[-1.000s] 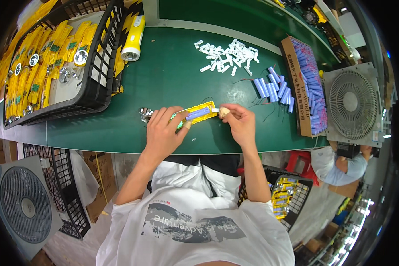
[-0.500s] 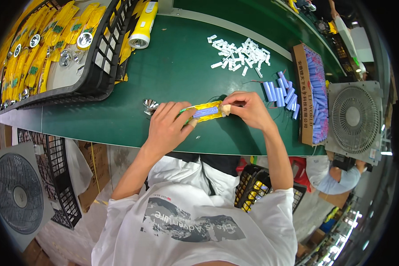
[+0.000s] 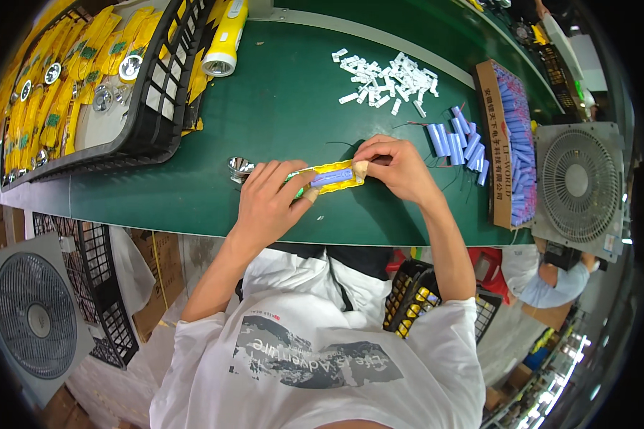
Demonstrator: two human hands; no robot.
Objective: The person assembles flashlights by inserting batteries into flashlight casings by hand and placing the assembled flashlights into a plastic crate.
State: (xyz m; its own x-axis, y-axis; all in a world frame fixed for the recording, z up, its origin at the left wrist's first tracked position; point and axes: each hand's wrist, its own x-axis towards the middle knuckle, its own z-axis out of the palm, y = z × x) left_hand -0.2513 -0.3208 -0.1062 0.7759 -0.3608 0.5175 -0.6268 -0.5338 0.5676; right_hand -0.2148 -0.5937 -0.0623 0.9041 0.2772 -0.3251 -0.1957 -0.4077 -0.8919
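Centrally, on the smooth green table (image 3: pixel 279 107), a yellow plastic shell (image 3: pixel 330 178) is held between both hands; it is long, shallow and trough-shaped, and a pale blue cylindrical battery (image 3: pixel 332 176) lies lengthwise inside it. The left hand (image 3: pixel 268 204) is curled around the shell's left end, its fingers closed on the plastic from the near side. The right hand (image 3: pixel 397 168) is pinched narrowly on the shell's right end, thumb and fingertips pressed together at the edge. The shell is kept just above the table surface, between the two hands.

Just left of the left hand, a small shiny metal reflector (image 3: pixel 240 169) rests on the table. To the right, a loose cluster of blue batteries (image 3: pixel 458 143) is spread, with thin wires trailing from it, and beyond it a cardboard box (image 3: pixel 488 121) packed with more of them. Farther off, a heap of small white parts (image 3: pixel 390 77) is scattered. At far left, a black plastic crate (image 3: pixel 150 121) with a lattice wall is filled with yellow shells, and a yellow torch (image 3: pixel 225 39) lies beside it.
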